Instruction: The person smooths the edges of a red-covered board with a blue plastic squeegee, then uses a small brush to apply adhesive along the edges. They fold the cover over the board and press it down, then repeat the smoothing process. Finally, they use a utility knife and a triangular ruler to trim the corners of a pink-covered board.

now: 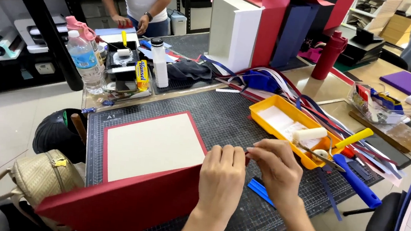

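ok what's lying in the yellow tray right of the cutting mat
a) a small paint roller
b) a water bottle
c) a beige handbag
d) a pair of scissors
a: a small white roller with a yellow handle lies in the yellow tray, beside the person's right hand; the water bottle stands far left on the table.

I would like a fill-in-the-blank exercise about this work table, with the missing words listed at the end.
1. Both hands, the left hand and the right hand, pinch the corner of a flat board wrapped in ____ paper.
2. The board lies on a dark gridded cutting ____.
3. A white foam paint roller rests in a shallow plastic tray coloured ____.
4. Behind the tray stands a tall dark red ____.

Missing words: red; mat; yellow; bottle
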